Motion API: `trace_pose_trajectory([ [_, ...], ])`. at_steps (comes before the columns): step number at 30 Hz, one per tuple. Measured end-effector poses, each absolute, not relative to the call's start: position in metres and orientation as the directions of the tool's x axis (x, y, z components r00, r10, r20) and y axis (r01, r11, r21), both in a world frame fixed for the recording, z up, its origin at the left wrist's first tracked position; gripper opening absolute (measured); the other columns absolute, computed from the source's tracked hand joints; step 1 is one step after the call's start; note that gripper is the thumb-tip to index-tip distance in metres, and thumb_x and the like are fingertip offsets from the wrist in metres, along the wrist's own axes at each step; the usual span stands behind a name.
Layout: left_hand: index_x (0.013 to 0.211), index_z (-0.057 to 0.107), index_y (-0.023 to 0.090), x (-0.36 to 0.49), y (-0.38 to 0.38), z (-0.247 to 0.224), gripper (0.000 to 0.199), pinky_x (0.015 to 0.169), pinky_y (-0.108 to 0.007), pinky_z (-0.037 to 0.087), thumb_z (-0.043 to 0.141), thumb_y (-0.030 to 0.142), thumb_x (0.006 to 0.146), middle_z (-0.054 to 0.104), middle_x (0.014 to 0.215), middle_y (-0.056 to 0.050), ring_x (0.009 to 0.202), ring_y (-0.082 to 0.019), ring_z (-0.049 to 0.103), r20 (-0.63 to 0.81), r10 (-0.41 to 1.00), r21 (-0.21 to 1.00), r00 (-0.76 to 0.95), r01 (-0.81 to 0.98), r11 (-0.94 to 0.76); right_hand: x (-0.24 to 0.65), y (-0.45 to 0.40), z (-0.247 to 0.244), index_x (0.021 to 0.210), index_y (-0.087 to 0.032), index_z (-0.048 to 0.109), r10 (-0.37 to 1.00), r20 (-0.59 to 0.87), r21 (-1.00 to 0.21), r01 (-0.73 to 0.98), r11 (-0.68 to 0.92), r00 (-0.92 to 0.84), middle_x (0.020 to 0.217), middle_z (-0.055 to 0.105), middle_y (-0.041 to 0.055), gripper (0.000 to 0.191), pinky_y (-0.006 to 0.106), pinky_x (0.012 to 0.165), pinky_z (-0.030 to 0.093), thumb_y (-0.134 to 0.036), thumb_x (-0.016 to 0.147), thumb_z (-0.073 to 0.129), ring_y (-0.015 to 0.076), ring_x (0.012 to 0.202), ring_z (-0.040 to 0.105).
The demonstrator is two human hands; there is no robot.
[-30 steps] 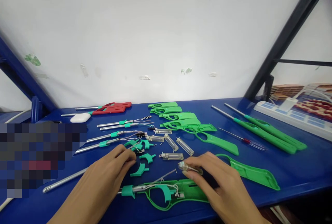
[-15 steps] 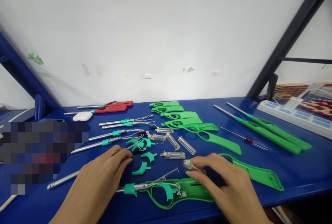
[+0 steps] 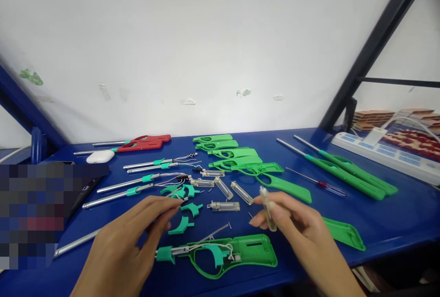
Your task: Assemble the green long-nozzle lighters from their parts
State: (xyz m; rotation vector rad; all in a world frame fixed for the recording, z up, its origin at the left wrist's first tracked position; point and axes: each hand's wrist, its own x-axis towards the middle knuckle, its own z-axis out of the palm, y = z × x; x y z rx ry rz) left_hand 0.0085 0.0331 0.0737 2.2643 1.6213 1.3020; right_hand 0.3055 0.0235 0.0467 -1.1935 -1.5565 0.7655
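My right hand (image 3: 292,219) grips a clear lighter fuel tank (image 3: 268,210), tilted upright with its pale valve end on top. Several similar fuel tanks (image 3: 225,206) lie on the blue table in front of it. My left hand (image 3: 137,230) has thumb and forefinger drawn together beside the teal triggers (image 3: 185,226); what is between the fingertips, if anything, is hidden. Below the hands lies an open green lighter half-shell (image 3: 256,251). In it are a metal tube (image 3: 182,250), white wires and a teal trigger (image 3: 215,255). A thin metal piece (image 3: 220,230) rests above the shell.
Green shell halves (image 3: 285,187) and metal tubes with wires (image 3: 137,191) lie farther back. Red lighters (image 3: 144,145) and a white case (image 3: 99,156) are at back left. On the right are a screwdriver (image 3: 323,184), closed green lighters (image 3: 347,175) and a power strip (image 3: 388,155).
My right hand has lifted the fuel tank off the green shell and turned it more upright. My left fingertips have moved slightly toward the teal triggers. The view has shifted a little.
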Motion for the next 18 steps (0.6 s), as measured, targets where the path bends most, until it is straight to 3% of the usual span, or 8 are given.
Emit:
trace_pose_trajectory([
  [2, 0.1, 0.083, 0.04, 0.018, 0.028, 0.073, 0.014, 0.073, -0.015, 0.062, 0.069, 0.041, 0.1, 0.085, 0.096, 0.01, 0.082, -0.014, 0.082, 0.584, 0.803, 0.565, 0.121, 0.65, -0.509, 0.305, 0.021, 0.045, 0.1, -0.03, 0.08, 0.912, 0.405, -0.823, 0.41, 0.393, -0.06, 0.086, 0.084, -0.0025, 0.022, 0.025, 0.076, 0.061, -0.048, 0.105, 0.071, 0.0181, 0.079, 0.079],
  [4, 0.105, 0.084, 0.041, 0.027, 0.023, 0.069, 0.016, 0.074, -0.015, 0.062, 0.07, 0.034, 0.102, 0.084, 0.1, 0.009, 0.087, -0.014, 0.081, 0.531, 0.833, 0.643, 0.154, 0.568, -0.514, 0.303, 0.019, 0.045, 0.098, -0.03, 0.079, 0.853, 0.501, -0.72, 0.478, 0.503, -0.143, 0.09, 0.083, -0.0033, 0.012, 0.026, 0.077, 0.06, -0.04, 0.102, 0.077, 0.0182, 0.081, 0.078],
  [7, 0.11, 0.085, 0.038, 0.041, 0.016, 0.06, 0.02, 0.068, -0.018, 0.06, 0.066, 0.031, 0.106, 0.082, 0.097, 0.004, 0.08, -0.015, 0.078, 0.39, 0.897, 0.777, 0.207, 0.448, -0.442, 0.297, 0.015, 0.049, 0.106, -0.028, 0.077, 0.725, 0.62, -0.557, 0.483, 0.676, -0.3, 0.093, 0.082, -0.0032, 0.005, 0.028, 0.076, 0.058, -0.032, 0.106, 0.074, 0.0168, 0.079, 0.076],
  [10, 0.106, 0.085, 0.035, 0.052, 0.011, 0.053, 0.016, 0.066, -0.019, 0.059, 0.069, 0.034, 0.104, 0.081, 0.09, 0.003, 0.074, -0.015, 0.075, 0.264, 0.937, 0.865, 0.228, 0.374, -0.335, 0.292, 0.013, 0.052, 0.108, -0.026, 0.074, 0.645, 0.658, -0.434, 0.505, 0.746, -0.388, 0.094, 0.081, -0.0025, 0.007, 0.03, 0.074, 0.056, -0.029, 0.11, 0.068, 0.016, 0.079, 0.073],
  [14, 0.088, 0.081, 0.03, 0.059, 0.007, 0.054, 0.018, 0.054, -0.019, 0.053, 0.073, 0.041, 0.101, 0.076, 0.074, 0.003, 0.059, -0.013, 0.067, 0.163, 0.961, 0.914, 0.225, 0.332, -0.232, 0.292, 0.012, 0.05, 0.11, -0.026, 0.074, 0.634, 0.648, -0.388, 0.533, 0.751, -0.421, 0.096, 0.081, -0.0018, 0.011, 0.031, 0.074, 0.054, -0.029, 0.113, 0.064, 0.0157, 0.079, 0.072],
  [18, 0.087, 0.082, 0.028, 0.061, 0.006, 0.059, 0.026, 0.046, -0.019, 0.048, 0.068, 0.042, 0.104, 0.076, 0.078, 0.0, 0.051, -0.011, 0.058, 0.175, 0.956, 0.92, 0.235, 0.307, -0.243, 0.295, 0.014, 0.047, 0.113, -0.026, 0.074, 0.632, 0.645, -0.383, 0.534, 0.754, -0.43, 0.098, 0.081, -0.0026, 0.009, 0.032, 0.075, 0.053, -0.028, 0.112, 0.065, 0.0155, 0.08, 0.072],
])
